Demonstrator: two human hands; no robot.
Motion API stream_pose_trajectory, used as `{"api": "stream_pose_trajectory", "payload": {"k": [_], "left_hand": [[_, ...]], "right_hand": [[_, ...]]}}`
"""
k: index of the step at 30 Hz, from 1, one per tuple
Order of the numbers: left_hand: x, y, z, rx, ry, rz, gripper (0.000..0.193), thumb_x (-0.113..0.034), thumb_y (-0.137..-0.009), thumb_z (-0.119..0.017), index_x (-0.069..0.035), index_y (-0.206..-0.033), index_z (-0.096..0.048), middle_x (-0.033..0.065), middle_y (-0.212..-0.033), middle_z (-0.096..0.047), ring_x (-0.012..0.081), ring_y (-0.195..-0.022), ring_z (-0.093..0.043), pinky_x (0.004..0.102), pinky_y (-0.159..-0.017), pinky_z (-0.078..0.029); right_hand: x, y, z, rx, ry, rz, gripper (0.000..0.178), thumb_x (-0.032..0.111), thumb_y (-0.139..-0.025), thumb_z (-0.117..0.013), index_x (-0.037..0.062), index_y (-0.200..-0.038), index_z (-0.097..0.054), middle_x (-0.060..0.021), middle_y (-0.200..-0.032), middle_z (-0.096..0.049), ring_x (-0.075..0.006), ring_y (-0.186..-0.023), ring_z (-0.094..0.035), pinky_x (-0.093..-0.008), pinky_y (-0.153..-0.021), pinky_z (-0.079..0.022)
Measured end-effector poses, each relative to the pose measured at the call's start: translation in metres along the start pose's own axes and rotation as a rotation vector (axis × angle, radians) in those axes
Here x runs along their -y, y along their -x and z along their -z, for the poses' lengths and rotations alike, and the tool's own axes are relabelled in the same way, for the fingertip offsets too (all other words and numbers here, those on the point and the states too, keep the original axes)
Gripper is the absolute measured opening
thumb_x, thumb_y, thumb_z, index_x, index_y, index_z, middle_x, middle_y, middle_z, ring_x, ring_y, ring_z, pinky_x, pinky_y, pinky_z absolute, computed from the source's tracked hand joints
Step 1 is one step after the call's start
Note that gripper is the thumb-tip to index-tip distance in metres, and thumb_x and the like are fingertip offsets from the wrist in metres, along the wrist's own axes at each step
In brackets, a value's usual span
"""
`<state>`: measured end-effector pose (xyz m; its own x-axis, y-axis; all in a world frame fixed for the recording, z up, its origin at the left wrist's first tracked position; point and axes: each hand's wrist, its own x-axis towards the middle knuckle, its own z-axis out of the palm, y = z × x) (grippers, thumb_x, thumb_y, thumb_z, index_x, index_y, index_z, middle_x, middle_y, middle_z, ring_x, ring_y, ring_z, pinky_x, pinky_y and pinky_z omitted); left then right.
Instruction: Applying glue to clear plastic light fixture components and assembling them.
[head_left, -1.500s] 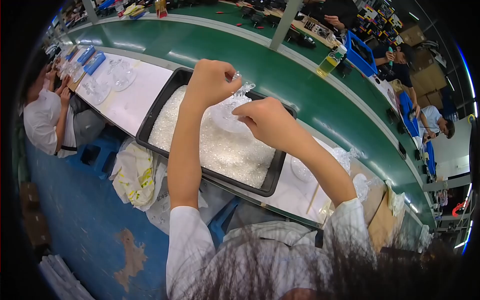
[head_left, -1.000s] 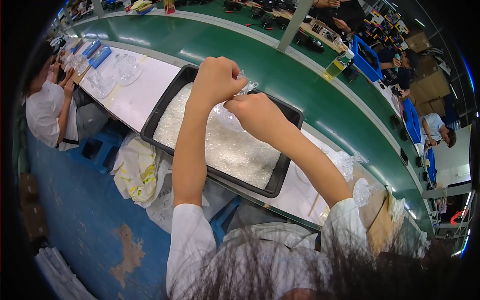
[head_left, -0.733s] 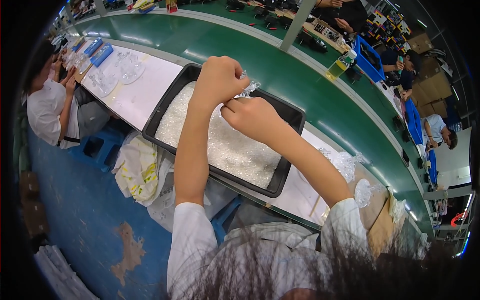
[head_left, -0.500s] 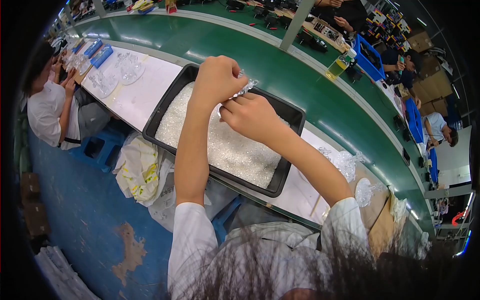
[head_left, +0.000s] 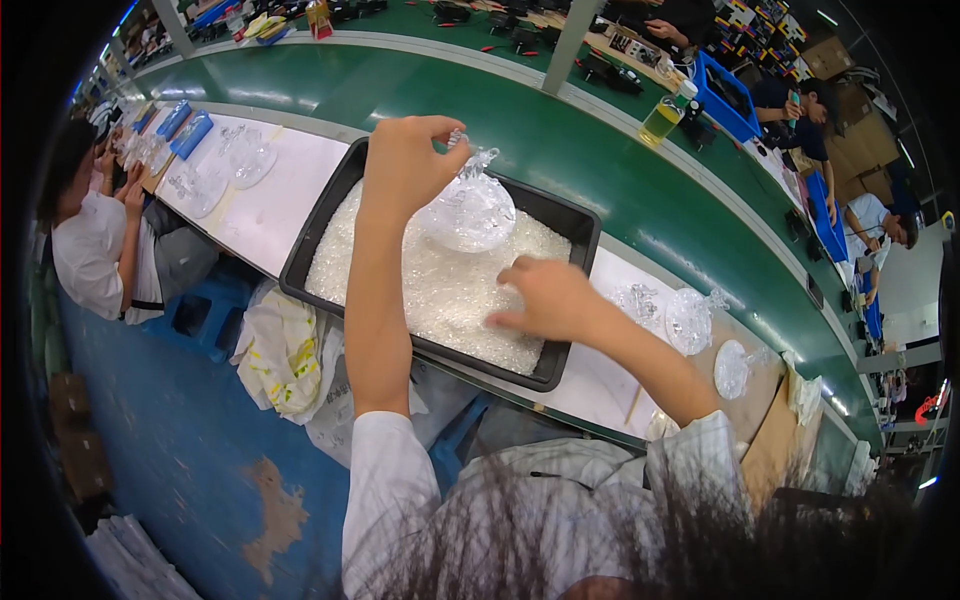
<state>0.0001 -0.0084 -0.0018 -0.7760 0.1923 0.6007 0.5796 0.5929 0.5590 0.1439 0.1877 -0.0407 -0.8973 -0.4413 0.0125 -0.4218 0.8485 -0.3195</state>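
Observation:
My left hand [head_left: 412,165] is closed, pinching a clear plastic ornament [head_left: 470,214] by its knobbly upper end. Its round, disc-like body hangs tilted over a black tray [head_left: 588,290] filled with shiny, clear-white granules [head_left: 455,305]. Low above the granules, on the tray's right side, is my right hand [head_left: 552,300], slightly blurred, its fingers apart and nothing visible in them. My left forearm crosses the tray and hides part of the granules.
Similar clear pieces [head_left: 690,320] lie on the white table to the right, others [head_left: 245,160] to the left. A green conveyor belt [head_left: 345,80] runs behind the tray. A person [head_left: 100,220] sits at the left. Across the belt stands a bottle of yellow liquid [head_left: 665,118].
My right hand has come off the ornament and moved down toward the granules, its fingers opening. The ornament's round body now shows below my left hand, which still grips it.

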Motion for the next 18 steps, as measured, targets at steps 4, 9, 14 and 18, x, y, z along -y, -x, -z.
{"api": "stream_pose_trajectory", "payload": {"k": [4, 9, 14, 18], "left_hand": [[-0.004, -0.002, 0.001, 0.018, 0.036, 0.004, 0.022, -0.015, -0.077, -0.076, -0.004, -0.096, -0.077, 0.0127, -0.080, -0.075, 0.0187, -0.064, -0.072, 0.0279, -0.063, -0.055], [-0.004, -0.001, 0.003, 0.053, 0.050, 0.011, 0.022, -0.015, -0.077, -0.077, -0.003, -0.096, -0.077, 0.0113, -0.078, -0.075, 0.0179, -0.064, -0.073, 0.0282, -0.061, -0.055], [-0.009, -0.001, 0.000, 0.106, 0.039, 0.011, 0.021, -0.015, -0.076, -0.077, -0.003, -0.094, -0.077, 0.0119, -0.077, -0.075, 0.0185, -0.065, -0.073, 0.0280, -0.062, -0.055], [-0.009, -0.001, -0.002, 0.102, 0.054, 0.012, 0.022, -0.019, -0.074, -0.073, -0.007, -0.092, -0.078, 0.0109, -0.077, -0.074, 0.0218, -0.063, -0.071, 0.0316, -0.065, -0.056]], "right_hand": [[-0.010, 0.006, -0.026, 0.093, 0.024, 0.073, 0.028, 0.027, -0.083, -0.075, 0.0040, -0.098, -0.068, -0.0137, -0.099, -0.067, -0.0350, -0.088, -0.066, -0.0418, -0.078, -0.054], [-0.022, -0.007, 0.006, -0.055, -0.206, 0.163, 0.018, 0.012, -0.082, -0.073, 0.0031, -0.097, -0.071, -0.0145, -0.091, -0.070, -0.0344, -0.084, -0.068, -0.0419, -0.074, -0.054], [-0.010, -0.035, 0.043, -0.242, -0.248, 0.159, 0.014, 0.004, -0.080, -0.072, 0.0012, -0.093, -0.071, -0.0147, -0.089, -0.071, -0.0313, -0.080, -0.069, -0.0386, -0.072, -0.055], [-0.012, -0.057, 0.044, -0.355, -0.329, 0.270, 0.015, 0.000, -0.079, -0.071, 0.0004, -0.094, -0.071, -0.0146, -0.087, -0.071, -0.0291, -0.077, -0.069, -0.0365, -0.071, -0.055]]}}
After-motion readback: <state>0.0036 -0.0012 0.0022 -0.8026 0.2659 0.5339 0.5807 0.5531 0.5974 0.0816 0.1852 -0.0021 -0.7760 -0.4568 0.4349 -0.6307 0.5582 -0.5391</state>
